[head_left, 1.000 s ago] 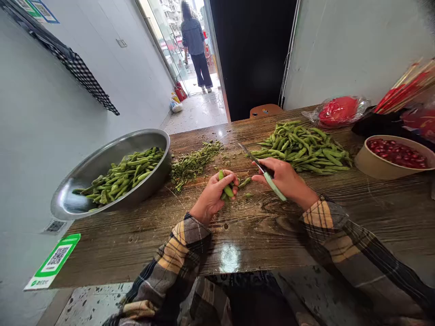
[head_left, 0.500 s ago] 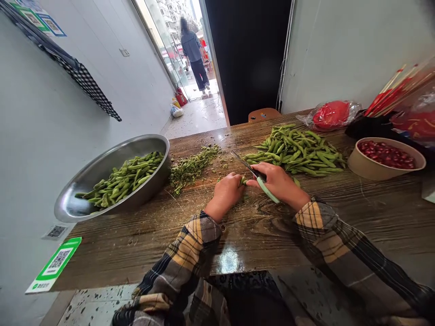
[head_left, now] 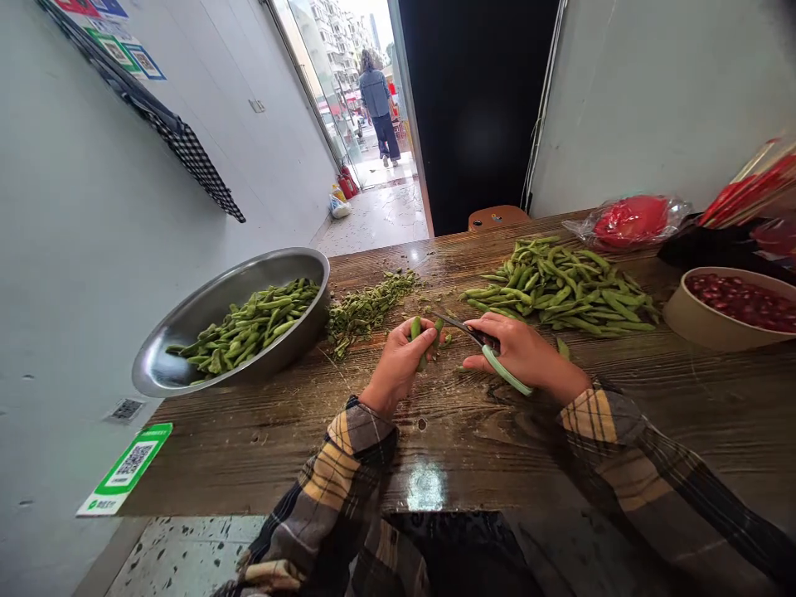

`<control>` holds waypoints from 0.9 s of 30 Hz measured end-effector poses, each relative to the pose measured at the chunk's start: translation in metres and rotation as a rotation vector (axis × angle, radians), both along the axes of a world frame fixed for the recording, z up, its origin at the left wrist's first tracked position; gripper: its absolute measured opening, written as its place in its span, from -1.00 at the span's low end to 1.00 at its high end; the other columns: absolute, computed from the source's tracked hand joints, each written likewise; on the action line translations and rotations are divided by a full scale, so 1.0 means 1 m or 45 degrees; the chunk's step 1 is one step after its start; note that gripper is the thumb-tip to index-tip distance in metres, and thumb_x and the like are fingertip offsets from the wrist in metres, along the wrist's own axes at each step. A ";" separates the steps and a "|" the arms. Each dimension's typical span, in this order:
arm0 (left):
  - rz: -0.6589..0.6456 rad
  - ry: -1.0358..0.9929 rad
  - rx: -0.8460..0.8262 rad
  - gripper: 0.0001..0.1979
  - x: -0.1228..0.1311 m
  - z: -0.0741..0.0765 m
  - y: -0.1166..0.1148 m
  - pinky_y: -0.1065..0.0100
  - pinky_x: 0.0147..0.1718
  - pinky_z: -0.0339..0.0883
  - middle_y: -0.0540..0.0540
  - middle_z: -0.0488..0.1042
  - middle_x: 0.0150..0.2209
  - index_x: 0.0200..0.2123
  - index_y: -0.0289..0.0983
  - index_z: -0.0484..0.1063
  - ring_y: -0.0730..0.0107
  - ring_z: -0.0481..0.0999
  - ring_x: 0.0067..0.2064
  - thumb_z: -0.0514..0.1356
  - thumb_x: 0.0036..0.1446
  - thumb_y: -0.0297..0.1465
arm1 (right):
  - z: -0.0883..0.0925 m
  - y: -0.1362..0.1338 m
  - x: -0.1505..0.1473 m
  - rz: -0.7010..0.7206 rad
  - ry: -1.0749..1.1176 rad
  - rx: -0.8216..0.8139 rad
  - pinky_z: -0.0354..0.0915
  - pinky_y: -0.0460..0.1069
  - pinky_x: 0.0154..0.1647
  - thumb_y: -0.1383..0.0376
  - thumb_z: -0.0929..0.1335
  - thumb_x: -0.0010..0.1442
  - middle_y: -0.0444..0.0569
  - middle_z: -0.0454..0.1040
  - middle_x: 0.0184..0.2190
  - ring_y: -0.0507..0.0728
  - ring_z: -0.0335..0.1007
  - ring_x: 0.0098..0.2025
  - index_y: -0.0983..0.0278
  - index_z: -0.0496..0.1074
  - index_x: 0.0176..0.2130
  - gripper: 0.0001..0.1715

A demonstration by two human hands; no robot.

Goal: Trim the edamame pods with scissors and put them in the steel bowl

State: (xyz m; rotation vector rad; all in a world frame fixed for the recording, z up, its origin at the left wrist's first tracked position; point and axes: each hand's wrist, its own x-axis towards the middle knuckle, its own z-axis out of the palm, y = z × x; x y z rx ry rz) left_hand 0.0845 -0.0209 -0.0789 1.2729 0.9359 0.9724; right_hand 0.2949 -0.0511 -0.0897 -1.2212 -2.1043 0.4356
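Observation:
My left hand (head_left: 398, 363) is closed around a few green bean pods (head_left: 416, 331), held upright just above the wooden table (head_left: 435, 431). My right hand (head_left: 519, 352) grips pale-green-handled scissors (head_left: 491, 352) whose blades point left, at the tips of those pods. To the right and behind lies a pile of whole green pods (head_left: 563, 286). A heap of cut pod ends (head_left: 366, 307) lies beyond my left hand. At the left a steel basin (head_left: 186, 319) holds trimmed pods (head_left: 252, 323).
A tan bowl of red fruit (head_left: 725, 307) sits at the right edge, with a bagged red item (head_left: 628, 220) and a bundle of red sticks (head_left: 755, 178) behind it. A person (head_left: 379, 104) walks away in the doorway. A QR sticker (head_left: 124, 468) is on the left wall.
My left hand has lifted off the table with pods in it. The scissors have swung to meet the pods' ends. The person in the doorway has moved further off.

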 end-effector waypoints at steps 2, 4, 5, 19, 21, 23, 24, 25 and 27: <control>0.000 0.000 0.013 -0.78 0.001 0.001 -0.002 0.52 -0.58 0.08 0.00 0.44 -0.43 -0.35 -0.29 0.36 0.62 0.23 -0.56 0.28 0.01 -0.28 | 0.001 -0.002 -0.002 0.024 -0.015 -0.019 0.33 0.07 -0.17 0.04 0.45 0.07 0.05 0.46 -0.19 0.19 0.42 -0.21 0.27 0.41 0.00 -0.42; -0.025 0.038 0.053 -0.78 0.002 0.001 -0.003 0.51 -0.56 0.10 -0.01 0.44 -0.43 -0.38 -0.30 0.37 0.61 0.23 -0.55 0.28 0.02 -0.28 | 0.002 -0.003 -0.003 0.034 -0.030 -0.033 0.32 0.05 -0.20 0.05 0.45 0.07 0.04 0.45 -0.20 0.17 0.41 -0.24 0.28 0.41 0.00 -0.43; -0.038 0.062 0.080 -0.78 0.002 0.001 -0.003 0.50 -0.55 0.11 -0.01 0.44 -0.43 -0.38 -0.30 0.37 0.60 0.23 -0.54 0.27 0.03 -0.27 | 0.002 -0.003 -0.003 0.037 -0.036 -0.041 0.32 0.05 -0.22 0.05 0.45 0.07 0.03 0.45 -0.21 0.16 0.40 -0.26 0.28 0.42 0.00 -0.44; -0.038 0.253 0.207 -0.79 -0.001 -0.002 -0.001 0.47 -0.44 0.10 0.04 0.36 -0.50 -0.42 -0.33 0.49 0.54 0.22 -0.45 0.31 -0.01 -0.28 | -0.004 -0.003 -0.003 0.072 -0.100 -0.001 0.32 0.04 -0.22 0.09 0.43 0.11 0.06 0.50 -0.25 0.19 0.43 -0.24 0.30 0.46 -0.06 -0.53; -0.044 0.227 0.181 -0.79 -0.001 -0.003 -0.001 0.46 -0.43 0.11 0.03 0.37 -0.50 -0.41 -0.33 0.50 0.53 0.24 -0.45 0.30 -0.01 -0.28 | -0.005 -0.003 -0.003 0.075 -0.100 0.006 0.33 0.06 -0.19 0.09 0.44 0.10 0.07 0.51 -0.24 0.20 0.44 -0.23 0.29 0.47 -0.06 -0.53; -0.056 0.208 0.155 -0.79 -0.001 -0.004 -0.001 0.47 -0.44 0.10 0.03 0.37 -0.50 -0.40 -0.33 0.50 0.54 0.24 -0.46 0.30 -0.01 -0.29 | -0.004 -0.003 -0.003 0.077 -0.094 0.012 0.33 0.06 -0.18 0.10 0.44 0.10 0.08 0.52 -0.23 0.21 0.45 -0.21 0.28 0.47 -0.07 -0.55; -0.062 0.193 0.141 -0.80 -0.001 -0.004 -0.001 0.48 -0.46 0.10 0.03 0.37 -0.50 -0.40 -0.33 0.50 0.55 0.24 -0.46 0.31 -0.01 -0.29 | -0.004 -0.003 -0.003 0.080 -0.093 0.012 0.33 0.07 -0.18 0.11 0.44 0.10 0.08 0.52 -0.23 0.21 0.46 -0.21 0.28 0.48 -0.07 -0.56; -0.067 0.171 0.117 -0.79 0.000 -0.004 -0.001 0.49 -0.48 0.09 0.04 0.36 -0.51 -0.40 -0.34 0.50 0.57 0.22 -0.48 0.32 -0.02 -0.29 | -0.004 -0.003 -0.003 0.085 -0.091 0.010 0.34 0.07 -0.18 0.11 0.43 0.11 0.08 0.53 -0.24 0.21 0.46 -0.21 0.28 0.48 -0.08 -0.57; -0.055 0.088 0.034 -0.78 0.000 -0.004 -0.001 0.51 -0.53 0.06 0.06 0.33 -0.54 -0.42 -0.33 0.48 0.61 0.19 -0.52 0.34 -0.05 -0.29 | -0.003 -0.003 -0.003 0.088 -0.087 0.009 0.34 0.07 -0.17 0.11 0.43 0.12 0.09 0.53 -0.24 0.22 0.46 -0.20 0.29 0.47 -0.07 -0.57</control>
